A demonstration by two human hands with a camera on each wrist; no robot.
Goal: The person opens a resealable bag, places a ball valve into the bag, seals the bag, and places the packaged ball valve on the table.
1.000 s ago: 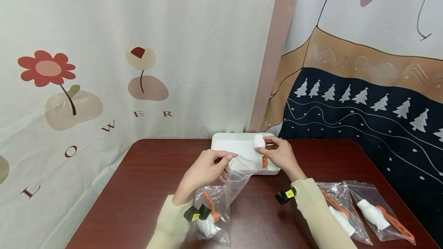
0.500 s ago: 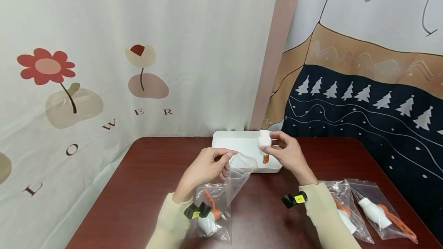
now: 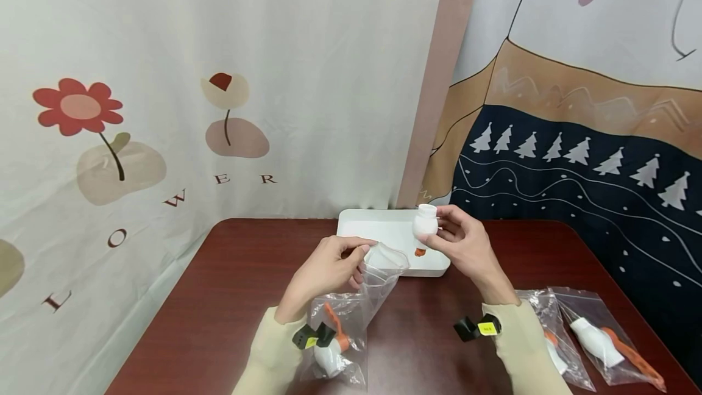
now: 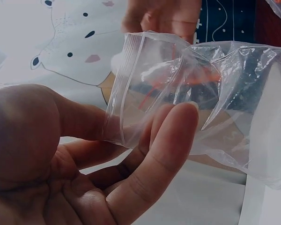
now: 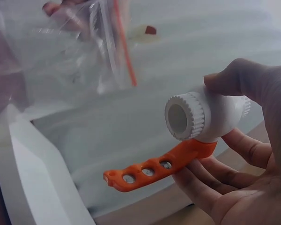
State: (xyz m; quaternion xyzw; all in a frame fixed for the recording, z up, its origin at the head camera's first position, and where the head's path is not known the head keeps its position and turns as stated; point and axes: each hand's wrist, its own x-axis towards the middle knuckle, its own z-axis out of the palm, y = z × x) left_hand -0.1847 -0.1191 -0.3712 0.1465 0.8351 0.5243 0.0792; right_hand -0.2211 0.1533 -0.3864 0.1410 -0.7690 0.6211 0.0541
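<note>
My right hand [image 3: 466, 245] grips a white plastic ball valve [image 3: 425, 222] above the right part of the tray. In the right wrist view the thumb lies on the valve body [image 5: 225, 110], with fingers beneath; a ribbed open end and an orange lever handle [image 5: 154, 169] with holes show. My left hand [image 3: 329, 264] pinches the mouth of a clear zip bag [image 3: 379, 279] between thumb and fingers, and the bag hangs down from it. The left wrist view shows the bag's zip strip [image 4: 131, 84] near the fingers. Valve and bag are apart.
A white tray [image 3: 351, 224] stands at the table's far edge. Below my left wrist lies a bagged valve [image 3: 329, 355] with an orange handle. Two more bagged valves lie at the right, one [image 3: 598, 343] in full view, the other [image 3: 556, 352] partly behind my right sleeve. Curtains hang behind the table.
My right hand has drawn the valve to the right and slightly up, away from the bag mouth. Less of the orange handle shows now. The left hand and bag have stayed nearly still.
</note>
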